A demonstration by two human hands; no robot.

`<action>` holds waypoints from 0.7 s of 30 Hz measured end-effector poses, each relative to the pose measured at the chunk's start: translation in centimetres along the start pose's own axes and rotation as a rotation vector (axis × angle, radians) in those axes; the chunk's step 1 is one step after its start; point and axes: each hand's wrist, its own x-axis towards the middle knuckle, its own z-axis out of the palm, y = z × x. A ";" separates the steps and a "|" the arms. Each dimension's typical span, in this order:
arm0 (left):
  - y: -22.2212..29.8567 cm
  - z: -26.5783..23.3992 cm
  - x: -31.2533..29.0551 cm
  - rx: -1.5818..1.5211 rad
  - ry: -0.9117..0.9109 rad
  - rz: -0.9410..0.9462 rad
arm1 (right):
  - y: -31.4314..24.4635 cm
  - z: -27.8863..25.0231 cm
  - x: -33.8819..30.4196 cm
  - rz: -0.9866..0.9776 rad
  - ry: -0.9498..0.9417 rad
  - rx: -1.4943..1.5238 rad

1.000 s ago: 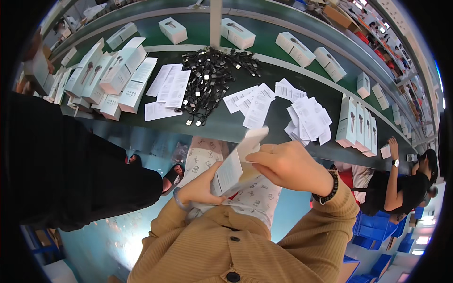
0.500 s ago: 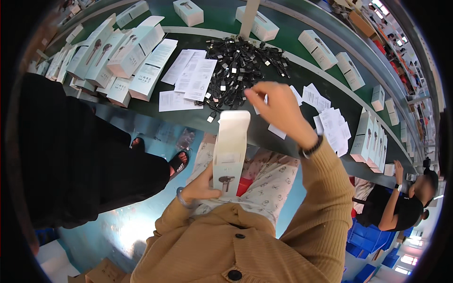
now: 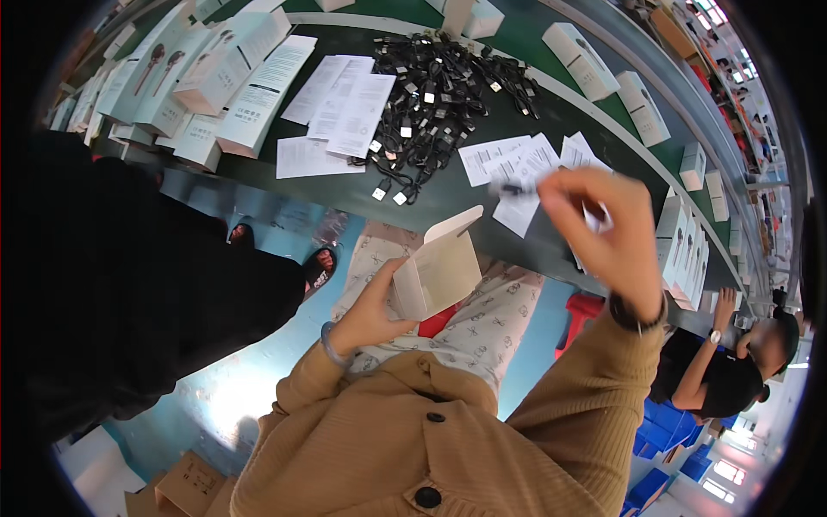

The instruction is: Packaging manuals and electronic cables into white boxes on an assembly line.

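Observation:
My left hand (image 3: 370, 312) is wrapped round a white carton (image 3: 441, 274) over my lap. Its top flap stands up, and the open end is tipped so that the pale inside shows. Over the bench's near right part, my right hand (image 3: 603, 226) pinches a short black USB cable (image 3: 510, 188), smeared by motion. Beneath and beside it lie printed leaflets (image 3: 521, 164). A tangled heap of black USB cables (image 3: 431, 103) spreads across the middle of the bench, left of my right hand.
More leaflets (image 3: 357, 112) lie left of the heap. Upright and lying cartons (image 3: 267, 95) crowd the left, and others (image 3: 680, 246) stand in a row at right. Cartons (image 3: 579, 62) rest on the green belt behind. A person in black (image 3: 172, 284) is close at left; another (image 3: 724, 362) sits at right.
My right hand has moved right and nearer, from the cable heap, with a cable now showing in its fingers. My left hand has tilted the carton so its opening faces up. The view has shifted slightly.

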 end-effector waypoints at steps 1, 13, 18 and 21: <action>0.3 0.2 0.2 -0.005 -0.006 -0.002 | -0.9 -1.0 -1.4 -0.116 -0.098 -0.032; 5.1 8.0 3.6 -0.278 -0.264 -0.043 | -0.6 4.2 -15.8 0.135 0.145 0.022; 8.0 12.2 6.1 -0.073 -0.439 0.128 | 2.2 1.9 -18.1 0.272 0.427 0.104; 9.1 11.2 6.4 -0.105 -0.439 0.144 | 6.2 -3.8 -16.8 0.403 0.666 -0.157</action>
